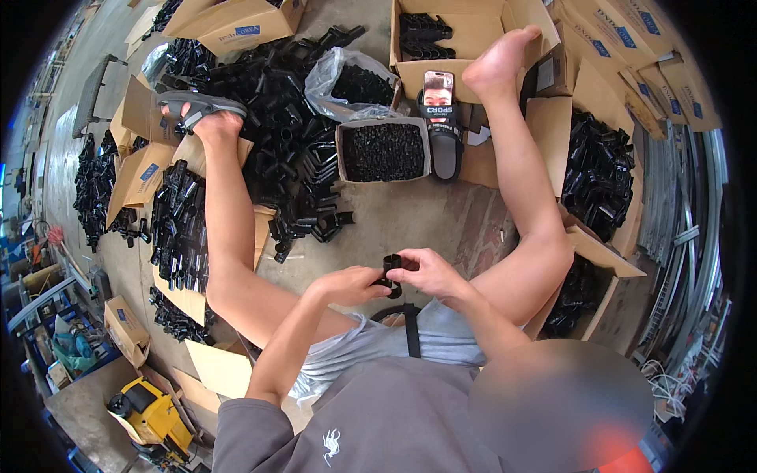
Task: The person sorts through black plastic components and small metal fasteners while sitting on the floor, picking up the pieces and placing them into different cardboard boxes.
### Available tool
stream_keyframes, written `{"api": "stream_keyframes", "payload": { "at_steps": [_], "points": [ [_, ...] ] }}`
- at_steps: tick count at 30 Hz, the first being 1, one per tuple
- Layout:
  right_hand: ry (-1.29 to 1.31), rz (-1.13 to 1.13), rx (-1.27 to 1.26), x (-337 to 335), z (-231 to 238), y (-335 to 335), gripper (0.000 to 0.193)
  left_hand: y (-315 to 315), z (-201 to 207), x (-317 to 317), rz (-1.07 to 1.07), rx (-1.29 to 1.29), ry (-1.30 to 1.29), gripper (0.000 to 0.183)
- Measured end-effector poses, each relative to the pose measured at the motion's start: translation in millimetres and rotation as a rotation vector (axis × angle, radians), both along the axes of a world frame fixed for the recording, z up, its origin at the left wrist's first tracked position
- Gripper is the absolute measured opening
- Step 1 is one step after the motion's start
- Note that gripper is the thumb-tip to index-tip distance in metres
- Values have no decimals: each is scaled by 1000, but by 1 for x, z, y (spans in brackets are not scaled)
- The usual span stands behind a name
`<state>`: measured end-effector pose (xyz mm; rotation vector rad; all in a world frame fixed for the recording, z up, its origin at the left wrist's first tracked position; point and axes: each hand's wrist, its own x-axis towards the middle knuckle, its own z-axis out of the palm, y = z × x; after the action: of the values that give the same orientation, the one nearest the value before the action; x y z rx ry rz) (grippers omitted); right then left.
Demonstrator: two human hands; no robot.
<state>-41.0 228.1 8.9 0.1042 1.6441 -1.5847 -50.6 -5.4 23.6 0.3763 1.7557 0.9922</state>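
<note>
Between my two hands, just above my lap, is a black plastic pipe fitting [392, 263] with a round open end facing up. My left hand [352, 285] grips it from the left, thumb and fingers closed on its lower part. From the right, my right hand [430, 272] pinches it near the upper end. Fingers cover much of its middle. Beyond my hands stands an open carton [341, 155] filled with small black pieces. A large heap of black fittings [276, 118] lies on the floor to its left.
A clear plastic bag [322, 93] of black parts sits behind the carton. A phone [438, 87] leans by a black sandal [446, 156]. Open cardboard boxes [544, 130] and a pile of black fittings [597, 177] are at right; metal profiles [682, 229] lie beyond.
</note>
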Motion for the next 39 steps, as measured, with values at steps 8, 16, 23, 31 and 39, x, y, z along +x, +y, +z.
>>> {"api": "stream_keyframes", "payload": {
  "at_steps": [8,16,23,31,39],
  "points": [
    [124,-456,9,-10,1,-21,22,-15,-30,22,1174,437,-343,52],
    [153,-469,-102,-12,-3,-49,24,-7,-20,12,1448,570,-358,39],
    [162,-389,-96,-39,-3,-68,29,-42,-16,-23,1313,546,-353,44],
    [273,-227,-66,-72,4,-84,37,-76,-10,-54,1224,591,-317,49],
    [460,-41,-20,-103,-1,-87,35,-82,-18,-65,1243,644,-183,50]
  ]
}}
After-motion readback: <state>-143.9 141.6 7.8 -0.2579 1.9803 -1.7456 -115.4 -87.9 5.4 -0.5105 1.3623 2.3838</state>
